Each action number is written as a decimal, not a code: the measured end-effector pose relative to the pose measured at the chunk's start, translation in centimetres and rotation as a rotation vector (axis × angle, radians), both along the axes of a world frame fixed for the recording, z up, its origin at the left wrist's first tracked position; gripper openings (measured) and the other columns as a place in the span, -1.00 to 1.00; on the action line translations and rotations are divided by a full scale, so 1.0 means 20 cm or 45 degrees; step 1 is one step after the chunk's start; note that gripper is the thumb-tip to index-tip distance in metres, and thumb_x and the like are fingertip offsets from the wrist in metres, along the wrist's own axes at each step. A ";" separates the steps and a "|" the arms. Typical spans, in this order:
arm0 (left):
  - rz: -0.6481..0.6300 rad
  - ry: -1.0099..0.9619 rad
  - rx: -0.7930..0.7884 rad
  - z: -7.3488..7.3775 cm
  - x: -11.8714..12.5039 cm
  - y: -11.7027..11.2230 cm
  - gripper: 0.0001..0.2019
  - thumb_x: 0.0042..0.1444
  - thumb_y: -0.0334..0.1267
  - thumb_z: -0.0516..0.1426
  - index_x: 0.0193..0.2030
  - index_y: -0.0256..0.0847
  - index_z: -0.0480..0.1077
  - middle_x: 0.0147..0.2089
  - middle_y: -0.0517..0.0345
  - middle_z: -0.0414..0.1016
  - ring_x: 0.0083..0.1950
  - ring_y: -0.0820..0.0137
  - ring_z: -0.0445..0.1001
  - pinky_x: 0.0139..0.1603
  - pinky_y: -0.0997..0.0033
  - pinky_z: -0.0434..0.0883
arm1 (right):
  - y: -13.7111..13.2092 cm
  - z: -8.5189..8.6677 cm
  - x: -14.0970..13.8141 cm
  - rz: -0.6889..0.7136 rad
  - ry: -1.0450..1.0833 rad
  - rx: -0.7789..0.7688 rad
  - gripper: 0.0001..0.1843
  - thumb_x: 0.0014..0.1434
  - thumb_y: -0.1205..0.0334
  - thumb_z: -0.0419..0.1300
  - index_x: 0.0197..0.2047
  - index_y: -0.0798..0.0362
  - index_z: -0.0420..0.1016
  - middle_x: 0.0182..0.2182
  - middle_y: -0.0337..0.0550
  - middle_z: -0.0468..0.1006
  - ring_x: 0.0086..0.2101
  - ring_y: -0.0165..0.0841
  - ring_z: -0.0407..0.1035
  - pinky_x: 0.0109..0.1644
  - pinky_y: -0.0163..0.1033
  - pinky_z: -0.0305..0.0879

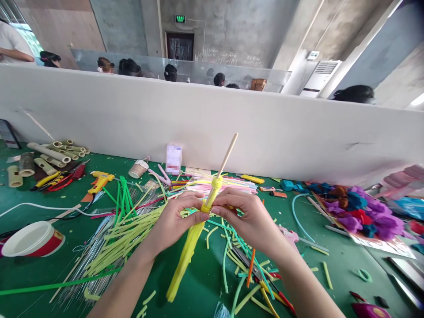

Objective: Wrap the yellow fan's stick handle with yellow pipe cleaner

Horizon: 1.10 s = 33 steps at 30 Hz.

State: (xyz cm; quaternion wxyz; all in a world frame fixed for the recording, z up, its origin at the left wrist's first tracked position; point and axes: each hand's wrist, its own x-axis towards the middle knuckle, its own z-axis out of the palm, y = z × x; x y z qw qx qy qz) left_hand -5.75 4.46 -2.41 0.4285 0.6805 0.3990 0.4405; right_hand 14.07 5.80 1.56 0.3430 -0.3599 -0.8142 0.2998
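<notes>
Left hand (185, 216): thumb and fingers pinched on yellow bundle (186, 263), centre frame, over green desk (341, 251). Bundle looks fuzzy, tilted, lower end toward bottom left; yellow band (205, 207) at grip, pale stick (228, 154) poking out top. Right hand (243, 216): fingers curled, thumb and forefinger pinched at band.

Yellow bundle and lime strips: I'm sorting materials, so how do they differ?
The yellow bundle is held between the left hand and right hand; the lime strips lie piled on the table. The bundle is compact; the strips spread loosely. The bundle is purer yellow; the strips look greener. Both are long.
</notes>
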 end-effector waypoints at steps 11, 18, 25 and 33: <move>-0.416 -0.453 -0.475 0.01 0.00 -0.05 -0.65 0.02 0.05 0.33 -0.39 -0.24 0.60 -0.33 0.08 0.52 -0.27 0.30 0.45 -0.18 0.32 0.37 | 0.01 -0.01 -0.03 0.433 0.536 -0.417 -0.88 0.26 0.15 0.29 -0.22 -0.03 0.65 -0.30 -0.20 0.51 -0.38 -0.41 0.45 -0.34 -0.27 0.39; 0.044 -0.095 -0.163 0.06 -0.15 -0.04 -0.69 0.29 0.01 0.12 -0.08 -0.09 0.61 0.04 0.02 0.60 0.24 0.14 0.41 0.30 0.13 0.24 | 0.00 -0.03 -0.03 0.120 0.280 -0.210 -0.88 0.21 0.18 0.33 -0.33 0.04 0.61 -0.39 -0.18 0.52 -0.38 -0.37 0.36 -0.35 -0.26 0.25; 0.181 0.205 0.122 0.04 -0.03 -0.07 -0.85 0.20 -0.13 0.24 -0.16 -0.07 0.59 0.07 0.10 0.55 0.19 0.23 0.43 0.25 0.24 0.29 | -0.02 -0.01 -0.07 -0.144 0.094 -0.026 -0.89 0.20 0.30 0.30 -0.37 0.06 0.59 -0.45 -0.22 0.49 -0.46 -0.42 0.30 -0.39 -0.28 0.20; -0.117 -0.037 -0.058 0.04 -0.04 -0.04 -0.75 0.24 -0.05 0.19 -0.19 -0.17 0.58 -0.05 0.04 0.57 0.04 0.20 0.47 0.14 0.25 0.33 | 0.03 0.03 0.00 0.092 0.069 -0.015 -0.89 0.26 0.30 0.25 -0.29 0.03 0.62 -0.38 -0.19 0.55 -0.37 -0.39 0.39 -0.28 -0.24 0.30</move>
